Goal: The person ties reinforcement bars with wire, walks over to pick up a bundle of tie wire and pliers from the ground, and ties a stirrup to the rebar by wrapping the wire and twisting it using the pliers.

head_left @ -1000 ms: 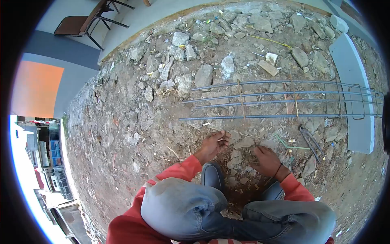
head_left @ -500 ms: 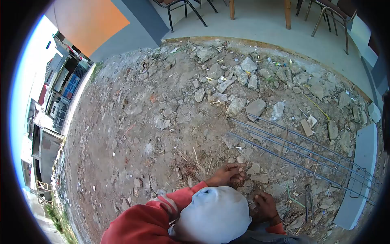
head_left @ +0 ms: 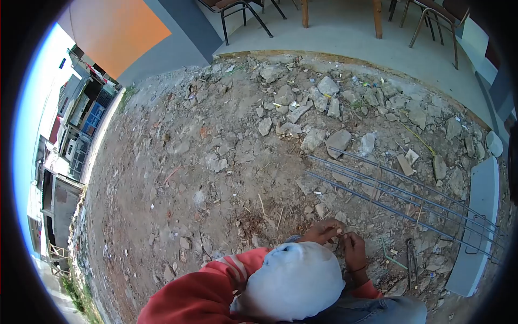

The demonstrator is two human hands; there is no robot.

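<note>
just beyond my knee [head_left: 294,281], my left hand [head_left: 322,231] and my right hand [head_left: 354,251] were close together, low over the dirt [head_left: 216,189]. the left fingers were bent, tips turned toward the right hand; the right fingers were curled in, thumb and forefinger nearly meeting. whether anything small sat between the tips i could not tell, nor whether the hands touched. a dark band [head_left: 358,268] circled my right wrist, and a red sleeve [head_left: 208,289] covered my left arm, at 8 o'clock from the hands.

reading the clock from my hands, with 12 at the top of my view, the bars [head_left: 388,191] lay apart from me, slanting from about 11 o'clock round to 3. thin ties [head_left: 420,211] crossed them, and near 3 o'clock they passed over a grey board [head_left: 475,189]. between 3 and 4 o'clock lay the pliers [head_left: 411,263], with a bent green strip [head_left: 395,261] just beside them, on the side nearer my right hand.

between 1 and 2 o'clock, past the bars, were a brick scrap [head_left: 404,164] and a yellow strip [head_left: 418,139]. broken stones [head_left: 337,140] were strewn around 12, short of the floor [head_left: 334,43], where chairs [head_left: 232,6] stood at 11 and 1. an orange wall [head_left: 124,38] rose between 10 and 11.
</note>
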